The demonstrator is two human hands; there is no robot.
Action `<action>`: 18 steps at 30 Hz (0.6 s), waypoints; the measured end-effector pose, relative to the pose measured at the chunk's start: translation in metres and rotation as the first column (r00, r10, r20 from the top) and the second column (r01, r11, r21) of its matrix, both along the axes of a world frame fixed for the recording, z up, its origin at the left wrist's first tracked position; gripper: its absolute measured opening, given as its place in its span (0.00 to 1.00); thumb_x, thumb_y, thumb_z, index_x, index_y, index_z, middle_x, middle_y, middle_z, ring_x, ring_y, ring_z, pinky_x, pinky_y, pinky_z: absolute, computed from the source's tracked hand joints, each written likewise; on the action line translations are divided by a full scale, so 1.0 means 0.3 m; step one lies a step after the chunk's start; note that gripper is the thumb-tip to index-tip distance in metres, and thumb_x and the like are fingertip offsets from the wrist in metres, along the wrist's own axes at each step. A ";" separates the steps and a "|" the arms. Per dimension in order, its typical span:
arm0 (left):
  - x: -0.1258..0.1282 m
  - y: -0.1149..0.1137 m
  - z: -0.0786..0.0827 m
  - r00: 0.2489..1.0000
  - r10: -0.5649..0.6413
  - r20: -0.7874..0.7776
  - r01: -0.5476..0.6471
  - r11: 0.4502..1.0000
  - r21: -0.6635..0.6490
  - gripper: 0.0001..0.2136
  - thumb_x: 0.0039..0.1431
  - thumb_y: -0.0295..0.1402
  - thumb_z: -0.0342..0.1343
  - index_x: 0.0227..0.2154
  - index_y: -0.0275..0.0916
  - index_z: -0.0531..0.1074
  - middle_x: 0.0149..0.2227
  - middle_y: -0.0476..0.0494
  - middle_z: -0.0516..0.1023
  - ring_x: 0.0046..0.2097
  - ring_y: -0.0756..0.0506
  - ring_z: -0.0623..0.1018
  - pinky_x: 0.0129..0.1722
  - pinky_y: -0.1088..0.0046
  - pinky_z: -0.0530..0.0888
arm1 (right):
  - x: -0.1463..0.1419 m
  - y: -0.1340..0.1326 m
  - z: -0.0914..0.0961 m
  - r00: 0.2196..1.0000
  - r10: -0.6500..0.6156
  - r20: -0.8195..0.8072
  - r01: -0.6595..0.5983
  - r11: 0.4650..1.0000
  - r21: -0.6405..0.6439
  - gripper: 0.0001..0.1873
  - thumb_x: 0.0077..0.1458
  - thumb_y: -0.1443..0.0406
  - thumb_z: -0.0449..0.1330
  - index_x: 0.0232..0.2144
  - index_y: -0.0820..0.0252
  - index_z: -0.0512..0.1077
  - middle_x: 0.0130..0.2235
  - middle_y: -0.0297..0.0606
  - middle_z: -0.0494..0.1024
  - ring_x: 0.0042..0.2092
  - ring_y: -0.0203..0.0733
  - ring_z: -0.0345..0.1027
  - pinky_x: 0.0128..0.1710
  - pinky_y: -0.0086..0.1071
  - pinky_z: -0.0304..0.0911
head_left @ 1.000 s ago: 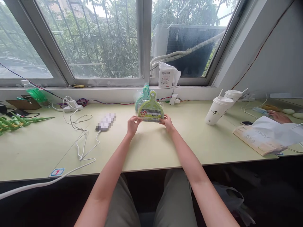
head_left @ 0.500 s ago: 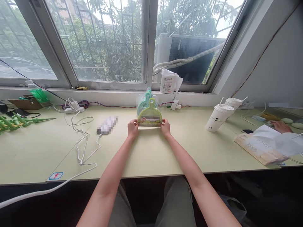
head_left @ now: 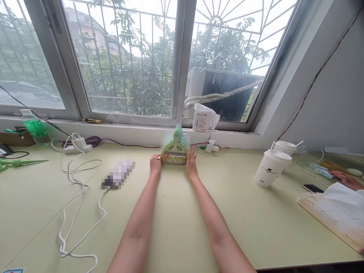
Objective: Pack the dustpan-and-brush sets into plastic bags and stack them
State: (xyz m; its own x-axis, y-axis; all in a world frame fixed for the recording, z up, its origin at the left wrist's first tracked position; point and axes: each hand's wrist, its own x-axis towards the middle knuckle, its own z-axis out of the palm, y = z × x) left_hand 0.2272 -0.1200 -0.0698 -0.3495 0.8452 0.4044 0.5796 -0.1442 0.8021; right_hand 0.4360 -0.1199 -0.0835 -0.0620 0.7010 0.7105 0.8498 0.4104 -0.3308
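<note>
- A stack of green and aqua dustpan-like packs (head_left: 174,148), wrapped in clear film, was stood on edge on the counter (head_left: 173,216), its handles (head_left: 177,135) pointed to 12 o'clock and its row run back toward the window sill (head_left: 133,129); whether the sill wall was touched could not be told
- The printed label (head_left: 174,158) of the front pack was turned toward 6 o'clock
- The left hand (head_left: 155,164) was set at the stack's 8 o'clock, touching its edge; its fingers were partly curled, but whether this grip was closed on anything could not be told
- The right hand (head_left: 191,163) was laid against the stack's 4 o'clock, its fingers held nearly straight and raised, so this grip was spread, with nothing clasped in it
- The step in hand was judged to be the squaring of the packs, pressed from both sides rather than lifted
- For the next move, even pressure from both hands was judged to be called for, lest the slick film be slid or the row be tipped
- White cups (head_left: 272,168) were placed near 3 o'clock from the stack, well apart, and a pixelated device (head_left: 119,175) was laid at 8 o'clock
</note>
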 end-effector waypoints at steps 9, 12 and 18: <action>0.032 0.077 -0.026 0.970 -0.054 -0.239 0.052 0.999 -0.017 0.23 0.59 0.23 0.46 0.57 0.40 0.66 0.43 0.36 0.75 0.44 0.40 0.76 0.43 0.66 0.71 | -0.010 0.096 -0.020 0.984 -0.141 0.109 0.148 0.987 -0.066 0.50 0.47 0.82 0.40 0.62 0.58 0.12 0.70 0.43 0.30 0.70 0.50 0.29 0.63 0.58 0.42; 0.034 0.079 -0.043 0.971 -0.067 -0.228 0.071 0.997 0.007 0.22 0.60 0.27 0.47 0.57 0.37 0.65 0.46 0.33 0.73 0.50 0.38 0.73 0.48 0.63 0.70 | -0.010 0.073 -0.006 0.986 -0.140 0.088 0.146 0.987 -0.068 0.44 0.56 0.75 0.42 0.63 0.60 0.14 0.69 0.45 0.29 0.70 0.52 0.27 0.63 0.59 0.40; 0.026 0.055 -0.048 0.996 -0.038 -0.075 0.040 0.999 0.019 0.29 0.60 0.37 0.51 0.62 0.32 0.55 0.54 0.27 0.66 0.58 0.36 0.66 0.57 0.56 0.63 | -0.007 -0.016 0.048 0.988 -0.128 -0.087 0.129 0.992 0.002 0.39 0.63 0.61 0.41 0.65 0.58 0.20 0.70 0.46 0.30 0.70 0.48 0.24 0.63 0.59 0.36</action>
